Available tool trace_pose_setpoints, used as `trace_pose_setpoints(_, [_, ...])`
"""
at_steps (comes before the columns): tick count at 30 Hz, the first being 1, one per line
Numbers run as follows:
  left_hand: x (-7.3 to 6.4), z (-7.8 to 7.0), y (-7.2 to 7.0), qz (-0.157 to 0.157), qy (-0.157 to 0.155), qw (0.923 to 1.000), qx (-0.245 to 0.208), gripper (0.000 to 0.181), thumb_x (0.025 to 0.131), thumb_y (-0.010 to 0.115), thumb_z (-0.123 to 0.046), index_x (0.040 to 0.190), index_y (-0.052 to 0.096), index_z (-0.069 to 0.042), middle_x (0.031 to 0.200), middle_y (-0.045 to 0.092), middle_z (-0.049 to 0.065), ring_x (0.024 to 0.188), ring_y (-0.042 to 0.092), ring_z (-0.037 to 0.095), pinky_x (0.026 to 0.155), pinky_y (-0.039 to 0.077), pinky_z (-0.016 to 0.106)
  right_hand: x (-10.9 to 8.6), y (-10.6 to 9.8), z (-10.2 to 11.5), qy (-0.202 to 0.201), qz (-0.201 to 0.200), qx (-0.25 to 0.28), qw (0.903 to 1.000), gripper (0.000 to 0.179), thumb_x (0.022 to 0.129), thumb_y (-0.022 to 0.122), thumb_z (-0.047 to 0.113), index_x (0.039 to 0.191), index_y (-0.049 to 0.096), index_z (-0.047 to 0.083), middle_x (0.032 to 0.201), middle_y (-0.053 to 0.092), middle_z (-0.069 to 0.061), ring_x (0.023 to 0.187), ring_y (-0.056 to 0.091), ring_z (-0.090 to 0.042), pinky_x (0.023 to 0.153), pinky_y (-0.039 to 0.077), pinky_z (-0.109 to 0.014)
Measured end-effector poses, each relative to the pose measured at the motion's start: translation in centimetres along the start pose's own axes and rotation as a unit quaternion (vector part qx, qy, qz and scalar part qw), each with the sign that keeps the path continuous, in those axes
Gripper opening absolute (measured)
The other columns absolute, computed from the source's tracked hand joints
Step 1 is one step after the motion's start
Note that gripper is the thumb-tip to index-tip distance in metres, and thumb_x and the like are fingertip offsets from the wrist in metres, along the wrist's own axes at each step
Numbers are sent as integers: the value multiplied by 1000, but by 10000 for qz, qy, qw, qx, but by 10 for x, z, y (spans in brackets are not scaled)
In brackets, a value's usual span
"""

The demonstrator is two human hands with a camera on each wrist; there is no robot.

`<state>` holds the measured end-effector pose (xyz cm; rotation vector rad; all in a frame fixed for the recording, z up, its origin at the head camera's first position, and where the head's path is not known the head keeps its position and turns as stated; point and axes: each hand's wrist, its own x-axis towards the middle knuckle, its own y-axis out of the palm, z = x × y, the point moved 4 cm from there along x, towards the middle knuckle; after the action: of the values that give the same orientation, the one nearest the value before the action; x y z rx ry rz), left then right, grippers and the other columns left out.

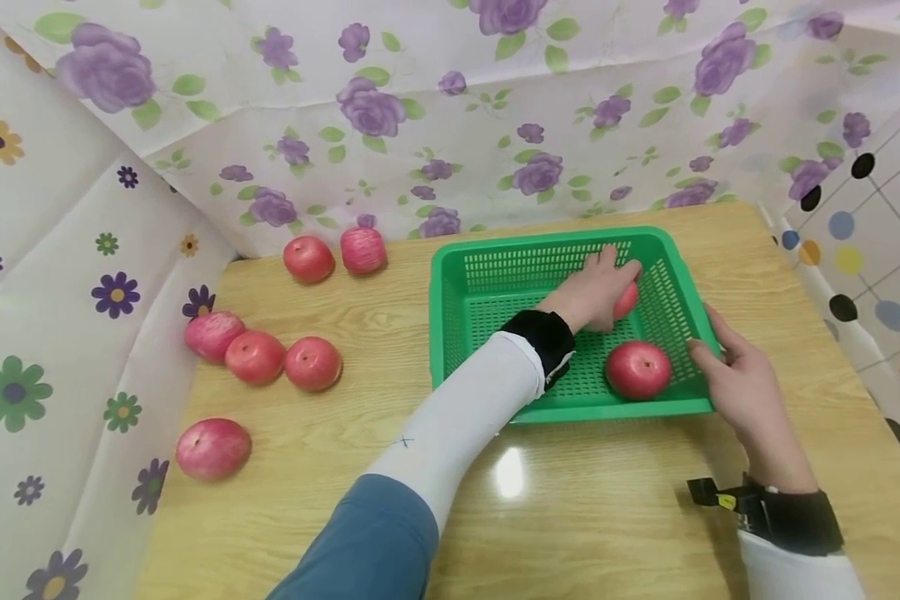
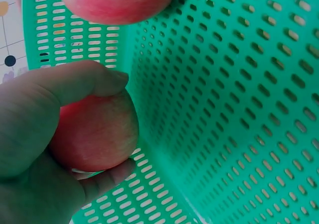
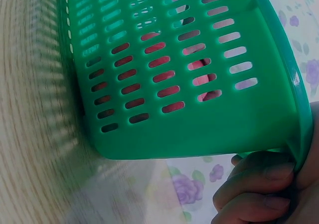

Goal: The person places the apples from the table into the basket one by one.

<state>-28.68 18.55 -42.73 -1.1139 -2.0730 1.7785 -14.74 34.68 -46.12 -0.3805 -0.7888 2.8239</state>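
Note:
My left hand [image 1: 591, 287] reaches down into a green plastic basket [image 1: 450, 250] and grips a red apple [image 2: 97, 134] between thumb and fingers, near the basket's far right corner. In the head view the hand covers most of that apple. A second red apple [image 1: 638, 370] lies on the basket floor at the near right, touched by neither hand. With thumb over the rim and fingers outside, my right hand [image 1: 746, 392] holds the basket's right side. The right wrist view shows its curled fingers [image 3: 254, 184] below the rim.
On the wooden table [image 1: 390, 350], left of the basket, several more red apples lie: a pair [image 1: 309, 259] at the back, a row [image 1: 255, 357] in the middle and a single apple [image 1: 213, 449] nearer. Flowered sheets [image 1: 390, 158] hang behind and at the left.

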Motion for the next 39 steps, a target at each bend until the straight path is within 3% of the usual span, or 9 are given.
trace_pose_setpoints(5, [4, -3, 6, 130, 30, 9995, 289, 77, 90, 69, -15, 150, 26, -38, 163, 1, 6, 146, 2, 25, 105, 41, 34, 1, 2, 2, -51, -7, -88, 9999, 58, 102, 46, 50, 153, 20, 44, 131, 52, -26, 76, 65, -19, 55, 57, -32])
trace_pose_setpoints(8, [6, -5, 9, 160, 45, 9990, 416, 77, 92, 68, -16, 151, 25, -38, 163, 2, 6, 146, 1, 26, 111, 35, 38, 2, 3, 1, -97, -52, -163, 9998, 59, 102, 46, 49, 154, 20, 41, 134, 51, -26, 79, 63, -18, 56, 57, -31])
trace_pose_setpoints(13, [10, -7, 11, 125, 63, 9987, 498, 76, 91, 69, -18, 150, 26, -37, 163, 2, 7, 146, 4, 26, 110, 35, 39, 2, 2, 0, -143, -83, -196, 9997, 59, 103, 46, 48, 155, 20, 39, 132, 53, -28, 78, 64, -16, 54, 57, -30])
trace_pose_setpoints(17, [13, -7, 12, -44, 89, 9984, 552, 75, 90, 71, -21, 149, 29, -37, 161, 9, 7, 143, 14, 25, 107, 39, 38, 2, 1, 1, -148, -80, -261, 9995, 59, 103, 45, 48, 155, 19, 39, 135, 51, -28, 79, 63, -17, 54, 56, -29])
trace_pose_setpoints(26, [21, -10, 18, -220, 75, 9956, 909, 74, 94, 65, -27, 154, 21, -36, 157, 22, 2, 141, 17, 20, 114, 26, 36, 1, -1, -2, -91, -71, -127, 9999, 58, 103, 45, 47, 154, 20, 40, 134, 51, -27, 77, 62, -12, 53, 56, -28])
trace_pose_setpoints(39, [27, -7, 23, -100, -108, 9980, 620, 88, 90, 71, -24, 156, 15, -37, 161, 11, 3, 144, 10, 19, 116, 24, 34, 0, -1, -1, -126, -82, -92, 9998, 58, 103, 46, 47, 154, 20, 41, 135, 51, -27, 81, 62, -12, 55, 56, -28])
